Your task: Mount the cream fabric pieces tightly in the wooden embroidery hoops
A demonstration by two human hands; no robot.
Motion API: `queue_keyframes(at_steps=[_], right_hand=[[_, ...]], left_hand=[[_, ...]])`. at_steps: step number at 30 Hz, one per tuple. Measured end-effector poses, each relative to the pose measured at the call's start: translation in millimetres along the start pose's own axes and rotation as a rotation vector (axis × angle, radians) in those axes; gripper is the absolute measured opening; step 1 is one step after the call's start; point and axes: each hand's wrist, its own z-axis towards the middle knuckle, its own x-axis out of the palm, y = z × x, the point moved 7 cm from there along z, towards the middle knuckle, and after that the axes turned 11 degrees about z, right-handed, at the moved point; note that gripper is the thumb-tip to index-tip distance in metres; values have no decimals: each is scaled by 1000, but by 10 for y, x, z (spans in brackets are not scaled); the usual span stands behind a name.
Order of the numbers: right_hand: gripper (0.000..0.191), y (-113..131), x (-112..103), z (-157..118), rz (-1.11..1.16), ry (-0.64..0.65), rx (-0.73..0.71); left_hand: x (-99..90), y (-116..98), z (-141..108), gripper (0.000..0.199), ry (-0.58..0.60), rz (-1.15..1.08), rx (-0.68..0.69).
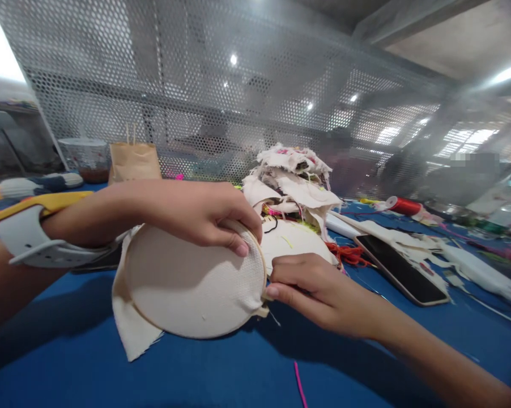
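A round embroidery hoop with white cloth stretched across it stands tilted on the blue table, and a loose corner of the cloth hangs out at its lower left. Over the hoop's upper right rim, my left hand is closed, its thumb pressing on the cloth and its other fingers behind. My right hand pinches the hoop's right edge, thumb and bent forefinger at the rim. What exactly sits between those fingertips is hidden. The cloth is puckered near this spot, and a thin loose thread dangles just below.
Behind the hoop rises a pile of frayed cloth pieces. To the right lie orange thread, a phone and a red spool. A brown paper bag and a plastic cup stand at back left, before a perforated metal screen.
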Motion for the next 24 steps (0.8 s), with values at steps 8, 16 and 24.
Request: queue_keyframes(at_steps=[8, 16, 24], right_hand=[[33, 14, 158, 4, 167, 165, 78], [38, -244, 613, -79, 889, 150, 320], [48, -354, 693, -126, 998, 76, 477]], left_hand=[[363, 216, 33, 18, 155, -294, -45], [1188, 495, -104, 36, 225, -547, -158], [1134, 464, -65, 30, 160, -523, -148]])
